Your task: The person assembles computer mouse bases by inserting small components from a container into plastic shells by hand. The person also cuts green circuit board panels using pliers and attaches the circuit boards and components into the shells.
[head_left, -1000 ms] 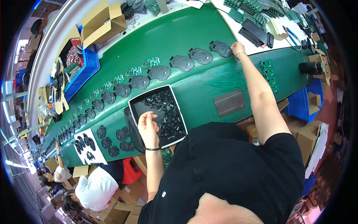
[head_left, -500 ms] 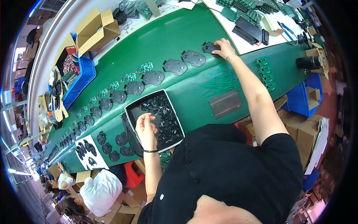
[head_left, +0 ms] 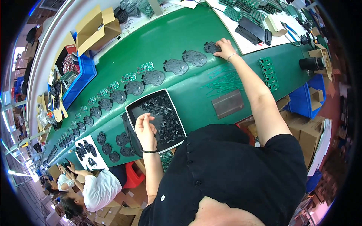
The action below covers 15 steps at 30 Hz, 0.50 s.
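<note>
Gripped at right end by fingers of right hand point(head_left: 224, 48), inward from green counter's point(head_left: 173, 34) far edge: black rounded plastic shell point(head_left: 210, 47). Beneath curled fingers of left hand point(head_left: 146, 132): white-rimmed black rectangular tray point(head_left: 136, 110); any part between, impossible to tell. Risk: skewing into neighbouring matching shell point(head_left: 195, 58), through one-sided grip.

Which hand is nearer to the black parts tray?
Left. The left hand is over the left side of the tray; the right hand is beyond it, rightward, on a black plastic shell.

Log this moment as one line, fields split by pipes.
right hand: touching rightmost black shell in row | left hand: over black tray of small black parts, grip unclear | nearby: green circuit boards
</note>
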Each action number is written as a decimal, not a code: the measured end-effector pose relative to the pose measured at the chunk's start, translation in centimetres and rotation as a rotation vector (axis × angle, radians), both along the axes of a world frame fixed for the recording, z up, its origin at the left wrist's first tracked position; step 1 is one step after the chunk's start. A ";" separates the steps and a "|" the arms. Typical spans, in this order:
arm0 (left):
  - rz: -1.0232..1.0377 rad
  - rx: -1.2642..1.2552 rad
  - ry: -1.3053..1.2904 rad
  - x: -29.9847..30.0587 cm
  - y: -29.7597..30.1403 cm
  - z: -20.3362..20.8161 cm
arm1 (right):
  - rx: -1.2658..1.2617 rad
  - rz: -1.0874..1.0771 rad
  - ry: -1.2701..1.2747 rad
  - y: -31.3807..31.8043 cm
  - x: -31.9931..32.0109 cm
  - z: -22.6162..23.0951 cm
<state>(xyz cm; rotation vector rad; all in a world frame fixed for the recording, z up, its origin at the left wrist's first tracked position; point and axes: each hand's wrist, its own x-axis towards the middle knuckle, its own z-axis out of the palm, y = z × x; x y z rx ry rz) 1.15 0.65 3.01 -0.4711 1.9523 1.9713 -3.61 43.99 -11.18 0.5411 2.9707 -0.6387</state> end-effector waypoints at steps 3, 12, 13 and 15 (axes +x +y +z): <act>-0.003 0.019 -0.007 0.0 0.0 0.1 | -0.010 -0.041 0.099 -0.4 0.8 0.6; 0.014 0.042 -0.023 0.4 -0.3 -0.7 | 0.223 -0.712 -0.025 9.3 16.9 0.8; -0.004 0.034 -0.009 0.4 0.1 -0.6 | 0.188 -0.784 -0.150 9.3 18.4 1.3; -0.032 0.029 -0.006 0.3 0.7 -0.5 | 0.174 -0.836 -0.357 10.0 20.8 1.2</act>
